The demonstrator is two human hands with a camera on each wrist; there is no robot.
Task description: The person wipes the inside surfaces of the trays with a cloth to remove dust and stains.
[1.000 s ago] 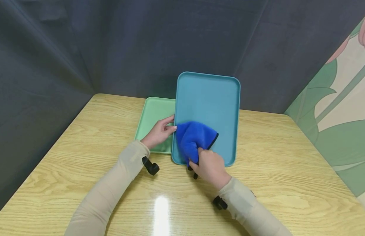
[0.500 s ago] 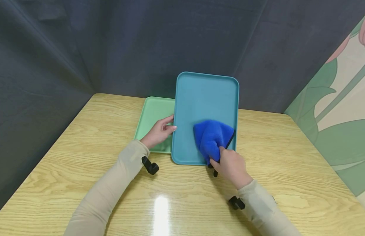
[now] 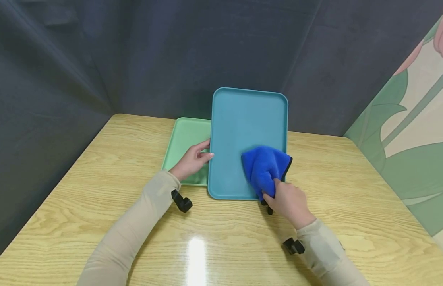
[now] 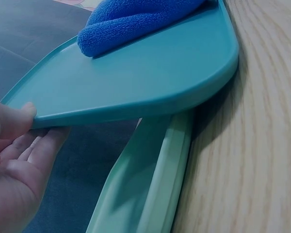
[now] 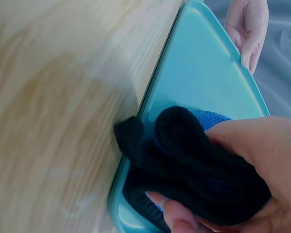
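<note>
A blue tray (image 3: pixel 242 123) leans with its far end raised, overlapping a green tray (image 3: pixel 187 137) that lies on the table. My left hand (image 3: pixel 192 161) pinches the blue tray's left rim; in the left wrist view its thumb is on top and the fingers are underneath. My right hand (image 3: pixel 289 200) grips a bunched blue cleaning cloth (image 3: pixel 263 165) with black edging at the tray's lower right. One corner of the cloth reaches past the right rim. Close up in the right wrist view, the black edging (image 5: pixel 199 170) is folded between thumb and fingers. The cloth hides the tray's near right corner.
The wooden table (image 3: pixel 82 198) extends on both sides of the trays and in front of them. A dark curtain (image 3: pixel 171 59) hangs directly behind its far edge. At the right stands a floral-patterned panel (image 3: pixel 403 151).
My right hand has slid the cloth from the tray's lower left across to its lower right rim. My left hand keeps its hold, and the blue tray has shifted very slightly left.
</note>
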